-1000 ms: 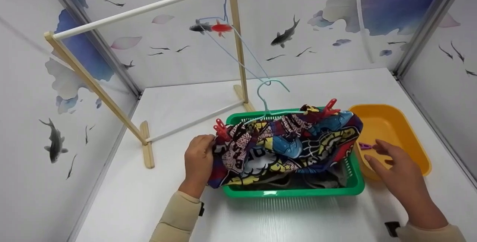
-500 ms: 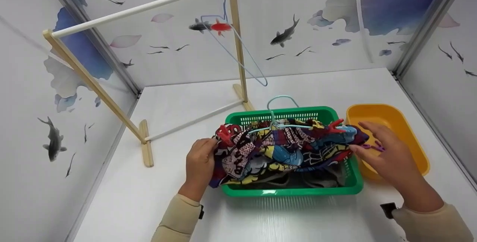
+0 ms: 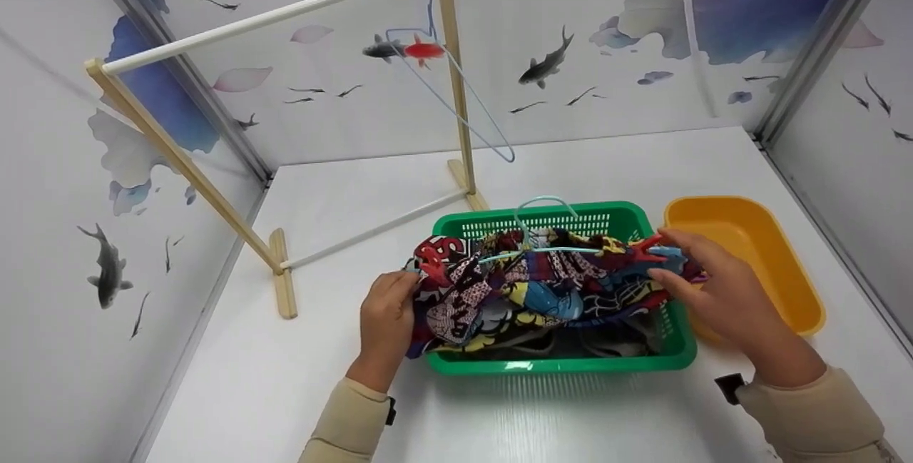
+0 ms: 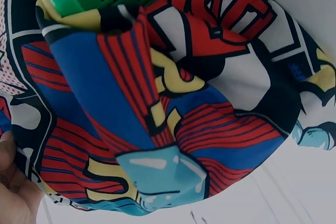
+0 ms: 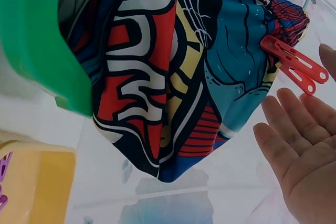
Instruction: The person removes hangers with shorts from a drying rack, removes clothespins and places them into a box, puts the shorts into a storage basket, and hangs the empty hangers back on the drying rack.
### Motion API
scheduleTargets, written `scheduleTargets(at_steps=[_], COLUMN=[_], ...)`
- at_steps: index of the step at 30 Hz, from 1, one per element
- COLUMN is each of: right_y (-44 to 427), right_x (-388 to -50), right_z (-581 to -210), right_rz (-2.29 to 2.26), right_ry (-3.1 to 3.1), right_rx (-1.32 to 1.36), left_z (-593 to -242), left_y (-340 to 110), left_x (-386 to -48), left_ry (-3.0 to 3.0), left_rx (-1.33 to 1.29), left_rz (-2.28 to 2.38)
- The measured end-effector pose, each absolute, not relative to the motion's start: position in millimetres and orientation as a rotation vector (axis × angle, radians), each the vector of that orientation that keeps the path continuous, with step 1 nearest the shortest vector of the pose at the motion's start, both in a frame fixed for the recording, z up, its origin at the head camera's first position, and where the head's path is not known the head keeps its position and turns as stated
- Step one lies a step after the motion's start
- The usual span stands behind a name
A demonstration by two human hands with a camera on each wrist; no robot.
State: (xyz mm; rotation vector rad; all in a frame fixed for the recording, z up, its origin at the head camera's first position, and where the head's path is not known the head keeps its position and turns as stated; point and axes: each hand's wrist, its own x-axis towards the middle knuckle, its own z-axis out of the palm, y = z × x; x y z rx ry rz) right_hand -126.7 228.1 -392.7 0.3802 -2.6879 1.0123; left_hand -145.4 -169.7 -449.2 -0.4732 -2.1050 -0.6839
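Observation:
A comic-print garment (image 3: 546, 295) with a gathered top edge hangs bunched from a mint-green hanger (image 3: 524, 227), over the green basket (image 3: 563, 367). Two red clothespins clip it to the hanger: the left clothespin (image 3: 433, 263) and the right clothespin (image 5: 294, 61). My left hand (image 3: 385, 317) grips the garment's left end; in the left wrist view only part of that hand (image 4: 18, 198) shows beside the cloth. My right hand (image 3: 727, 292) is at the right clothespin, thumb and fingers on either side of its handles. In the right wrist view its fingers (image 5: 286, 129) look relaxed and apart from the pin.
A yellow tub (image 3: 774, 263) stands right of the basket, with purple clothespins (image 5: 4, 182) inside. A wooden rack (image 3: 460, 92) with a white rail stands behind left, a blue hanger (image 3: 485, 106) on it. Dark cloth (image 3: 570, 343) lies in the basket.
My right hand has moved left from the yellow tub to the right red clothespin. The garment and hanger have sunk lower, the hook dropping over the basket. The left hand keeps its grip.

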Motion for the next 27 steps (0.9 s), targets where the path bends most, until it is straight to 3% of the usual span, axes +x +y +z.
scheduleTargets(at_steps=[18,27], right_y=[223.7,220.3], right_x=[-131.0,-130.5], right_z=[-397.5,-399.5], right_rz=[1.168,1.254], right_ry=[-2.582,-2.481], right_rx=[0.339,0.443], left_z=[-457.0,-456.2], left_y=[-168.0,-169.3], left_x=[-146.7,-145.2], left_ry=[-2.044,-2.059], left_rx=[-0.478,-0.475], left_rz=[-0.71,-0.72])
